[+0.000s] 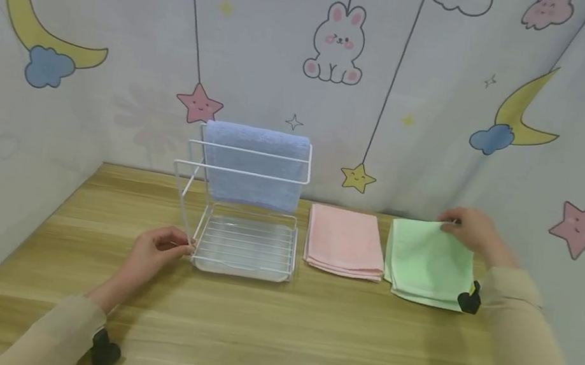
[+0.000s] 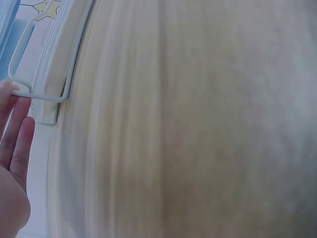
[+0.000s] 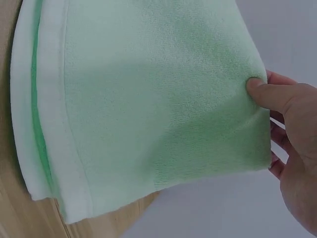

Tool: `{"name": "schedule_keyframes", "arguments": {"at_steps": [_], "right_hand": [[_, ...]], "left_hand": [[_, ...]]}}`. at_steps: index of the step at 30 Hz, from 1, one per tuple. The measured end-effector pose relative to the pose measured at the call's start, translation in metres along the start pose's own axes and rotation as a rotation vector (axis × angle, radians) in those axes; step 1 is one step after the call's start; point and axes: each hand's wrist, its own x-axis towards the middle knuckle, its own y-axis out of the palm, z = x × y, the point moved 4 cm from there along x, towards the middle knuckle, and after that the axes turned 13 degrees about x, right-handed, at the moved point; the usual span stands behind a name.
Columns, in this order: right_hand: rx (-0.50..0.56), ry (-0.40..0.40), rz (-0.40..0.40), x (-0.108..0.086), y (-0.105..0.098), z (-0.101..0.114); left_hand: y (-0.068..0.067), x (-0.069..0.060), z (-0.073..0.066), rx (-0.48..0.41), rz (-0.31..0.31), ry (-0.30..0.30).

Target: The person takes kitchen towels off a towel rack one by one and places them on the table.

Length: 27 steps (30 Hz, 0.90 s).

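Note:
A white wire rack [image 1: 240,172] stands on the table, with a blue towel [image 1: 254,166] draped over its back bar. My left hand [image 1: 155,253] pinches the rack's lower left wire near the front corner; in the left wrist view thumb and fingertips [image 2: 22,106] meet at that wire. At the right lies a folded green towel [image 1: 430,264]. Its far edge is pinched between thumb and fingers of my right hand [image 1: 467,228], and that edge is slightly raised. In the right wrist view the thumb [image 3: 270,94] presses on top of the green towel [image 3: 163,99].
Between rack and green towel lies a folded pink towel [image 1: 346,243]. A clear tray [image 1: 243,270] sits at the rack's base. Behind the wooden table [image 1: 266,339] hangs a printed curtain [image 1: 294,34], and similar cloth closes both sides.

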Motion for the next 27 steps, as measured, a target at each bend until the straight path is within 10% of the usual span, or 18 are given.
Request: {"name": "schedule_keyframes", "arguments": {"at_steps": [27], "right_hand": [[0.113,-0.002,-0.084,0.011,0.020,-0.012]], "left_hand": [[0.001,0.000,0.002,-0.031,0.004,-0.027]]}}
